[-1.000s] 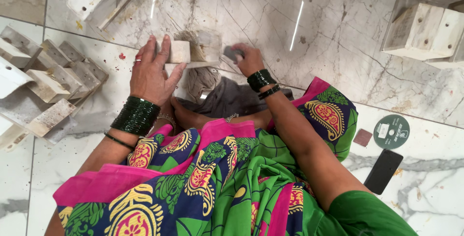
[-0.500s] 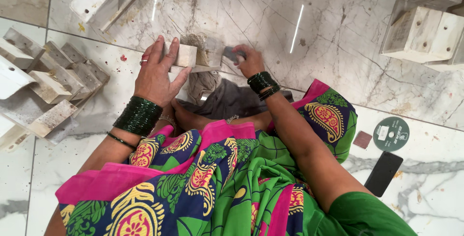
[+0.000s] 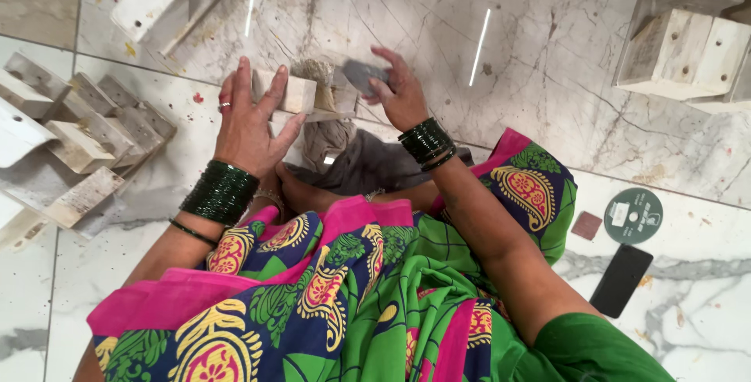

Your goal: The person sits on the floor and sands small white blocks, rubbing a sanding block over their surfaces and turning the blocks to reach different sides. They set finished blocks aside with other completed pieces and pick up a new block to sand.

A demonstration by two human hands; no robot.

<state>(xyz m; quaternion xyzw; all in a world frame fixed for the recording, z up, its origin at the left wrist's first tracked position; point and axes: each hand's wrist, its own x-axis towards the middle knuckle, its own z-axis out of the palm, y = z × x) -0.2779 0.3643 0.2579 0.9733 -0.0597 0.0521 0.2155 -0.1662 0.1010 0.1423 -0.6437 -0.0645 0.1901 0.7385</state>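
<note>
**Sanding a wooden block, work in the middle**

Seated on a marble floor (image 3: 547, 53), colourful cloth over the knees. Left hand (image 3: 249, 120) laid on a small pale wooden block (image 3: 293, 92), fingers spread and curled over its top and near side, pressing it down firmly. Right hand (image 3: 395, 88) closed around a small grey sanding pad (image 3: 361, 75), thumb and fingers pinching it, pad held against the far right end of the block. Block resting just in front of the feet, above a grey cloth (image 3: 368, 167).

As for progress: hard to tell how much of the surface is already smooth. Probably only one piece in hand among many. Pile of similar blocks (image 3: 78, 139) lying at the left, larger wooden boxes (image 3: 688, 53) at the upper right, well apart. Green disc (image 3: 632, 215) and dark phone (image 3: 620, 280) lying at the right, untouched.
</note>
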